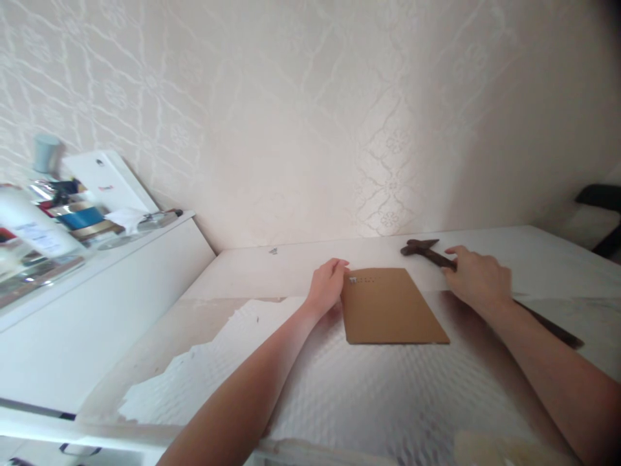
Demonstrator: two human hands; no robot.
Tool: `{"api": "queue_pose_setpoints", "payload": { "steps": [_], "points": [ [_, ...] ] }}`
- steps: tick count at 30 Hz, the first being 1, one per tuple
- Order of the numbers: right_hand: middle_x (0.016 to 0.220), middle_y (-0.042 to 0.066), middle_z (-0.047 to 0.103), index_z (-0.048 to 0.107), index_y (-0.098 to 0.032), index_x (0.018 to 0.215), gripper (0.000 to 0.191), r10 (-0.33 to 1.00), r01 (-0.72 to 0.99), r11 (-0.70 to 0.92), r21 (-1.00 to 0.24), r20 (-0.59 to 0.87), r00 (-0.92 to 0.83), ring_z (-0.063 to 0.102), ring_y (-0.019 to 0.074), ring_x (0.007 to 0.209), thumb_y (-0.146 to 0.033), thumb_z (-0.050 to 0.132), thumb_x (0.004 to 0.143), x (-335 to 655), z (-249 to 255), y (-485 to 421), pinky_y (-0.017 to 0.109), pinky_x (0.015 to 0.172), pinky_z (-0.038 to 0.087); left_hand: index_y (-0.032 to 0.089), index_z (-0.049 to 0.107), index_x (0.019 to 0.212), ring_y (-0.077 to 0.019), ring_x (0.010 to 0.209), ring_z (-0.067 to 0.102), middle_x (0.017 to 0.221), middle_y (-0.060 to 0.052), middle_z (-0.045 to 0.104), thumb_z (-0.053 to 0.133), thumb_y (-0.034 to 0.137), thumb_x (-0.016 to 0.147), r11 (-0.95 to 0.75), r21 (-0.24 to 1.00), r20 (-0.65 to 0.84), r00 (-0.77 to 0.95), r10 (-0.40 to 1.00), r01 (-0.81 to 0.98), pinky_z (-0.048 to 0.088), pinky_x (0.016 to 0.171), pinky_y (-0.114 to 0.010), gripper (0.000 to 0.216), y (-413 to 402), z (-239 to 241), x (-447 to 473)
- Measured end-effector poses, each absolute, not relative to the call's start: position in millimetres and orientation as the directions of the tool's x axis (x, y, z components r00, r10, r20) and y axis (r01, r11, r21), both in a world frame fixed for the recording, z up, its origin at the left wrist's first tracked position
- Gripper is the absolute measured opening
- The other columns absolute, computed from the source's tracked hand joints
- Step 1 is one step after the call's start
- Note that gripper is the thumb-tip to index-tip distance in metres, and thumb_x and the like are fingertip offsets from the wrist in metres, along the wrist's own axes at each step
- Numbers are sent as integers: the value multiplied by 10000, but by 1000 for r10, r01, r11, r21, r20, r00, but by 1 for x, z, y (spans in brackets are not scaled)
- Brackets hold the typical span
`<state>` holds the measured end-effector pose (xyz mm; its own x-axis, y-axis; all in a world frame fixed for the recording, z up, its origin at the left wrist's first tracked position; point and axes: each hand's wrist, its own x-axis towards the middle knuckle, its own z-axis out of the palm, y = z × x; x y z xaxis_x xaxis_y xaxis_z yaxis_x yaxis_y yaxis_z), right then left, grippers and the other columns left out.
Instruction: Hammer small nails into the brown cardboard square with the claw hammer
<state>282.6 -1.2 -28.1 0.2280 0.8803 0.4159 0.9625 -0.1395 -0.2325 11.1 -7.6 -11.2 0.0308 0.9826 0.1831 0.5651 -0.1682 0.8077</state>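
Note:
A flat brown board [392, 310], which looks like cardboard, lies in the middle of the table. Near its far left corner are rows of small dark dots and a few small silvery bits [353, 280]. My left hand [330, 283] grips the board's left edge by that corner, fingertips at the rim. To the right of the board, my right hand [480, 275] is wrapped round the handle of a dark, worn hammer [421, 248]. The hammer's head points toward the wall, and the handle's far end [557, 327] shows beyond my wrist.
Small metal pieces [273, 251] lie on the table near the wall. A torn silvery covering [194, 369] spreads over the tabletop. At left, a white cabinet [111, 304] carries a white box [111, 181], a blue tape roll [82, 218] and clutter. A dark object [599, 195] stands far right.

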Motion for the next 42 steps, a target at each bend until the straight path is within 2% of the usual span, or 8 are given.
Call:
{"api": "queue_pose_setpoints", "payload": {
  "steps": [2,4,7,9,12,19,28,42],
  "points": [
    [1086,232,629,570,-133,1206,428,847,982,-57,-179,512,143,572,407,1009,-331,443,847,273,-26,-3,541,773,435,186,666,985,-181,984,630,1001,-51,710,381,297,908,-178,787,202,26,979,591,445,920,-297,316,-8,-10,10],
    [1227,205,581,522,-141,1278,481,826,970,158,-187,564,-26,541,351,1120,-378,403,877,260,-27,-5,514,887,431,185,667,995,-181,983,629,1006,-53,711,397,281,905,-185,767,213,28,977,614,444,919,-293,300,-8,-9,10],
    [1419,161,449,443,-144,1375,588,834,874,447,-189,442,-331,410,280,1303,-481,326,907,239,-35,-7,461,1042,360,184,664,1014,-183,975,625,1030,-55,706,434,262,890,-188,739,226,25,974,647,445,915,-293,273,-8,-9,8],
    [1445,129,430,451,-175,1382,619,879,868,447,-216,286,-381,372,278,1334,-536,257,918,227,-41,-8,513,1077,308,192,663,1019,-182,962,622,1037,-49,704,461,252,876,-183,716,238,11,971,673,446,911,-292,255,-8,-10,8],
    [1473,109,387,427,-179,1405,665,903,878,421,-227,196,-382,311,268,1369,-571,200,919,220,-47,-10,533,1111,237,201,662,1022,-179,937,623,1031,-43,704,483,246,863,-155,686,243,-24,970,711,446,907,-294,244,-4,-11,5],
    [1487,101,354,412,-156,1416,684,908,882,414,-226,175,-381,287,252,1381,-571,192,919,221,-43,-10,514,1122,222,226,664,1048,-191,969,627,1081,-37,697,483,254,860,-44,526,263,-113,958,849,437,919,-310,262,32,-1,-34],
    [1459,86,407,455,-202,1390,647,907,886,405,-224,218,-360,328,249,1361,-570,220,913,218,-43,-12,507,1115,250,260,652,1110,-239,1112,587,1163,-35,671,467,231,868,365,281,207,-427,880,888,457,906,-354,305,72,16,-131],
    [1462,72,403,454,-195,1392,665,913,894,395,-212,203,-355,328,241,1362,-583,209,910,219,-43,-12,489,1127,241,238,696,987,-257,1083,599,1121,-81,683,567,272,805,403,186,111,-427,898,896,470,878,-355,226,100,8,-141]
  ]
}}
